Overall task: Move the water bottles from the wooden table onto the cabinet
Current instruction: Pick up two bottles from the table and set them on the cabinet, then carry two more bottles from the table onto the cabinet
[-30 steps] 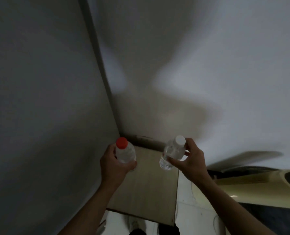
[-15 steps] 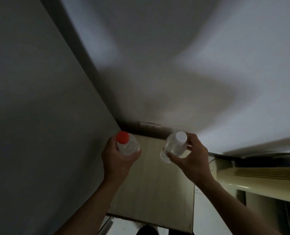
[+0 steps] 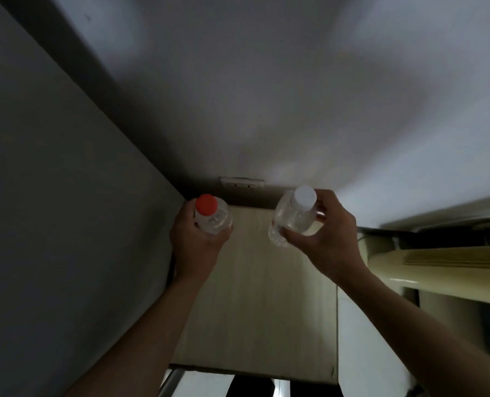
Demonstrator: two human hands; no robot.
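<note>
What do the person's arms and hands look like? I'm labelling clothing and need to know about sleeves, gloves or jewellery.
Both forearms are bare up to the frame's bottom edge, with no sleeves in view. The left hand and right hand wear no gloves. No watch, bracelet or ring shows on either wrist or on the visible fingers, though the dim light could hide small items. No markings are visible.

Compared with one second ago, the view has swung: the cabinet top (image 3: 255,296) now fills more of the lower middle, and the wall socket (image 3: 242,182) behind it has come into sight. The cream appliance (image 3: 438,267) at right now shows its ribbed top. The left hand (image 3: 195,247) with the red-capped bottle (image 3: 211,217) and the right hand (image 3: 328,239) with the white-capped bottle (image 3: 292,217) have drawn slightly further apart above the cabinet top.
</note>
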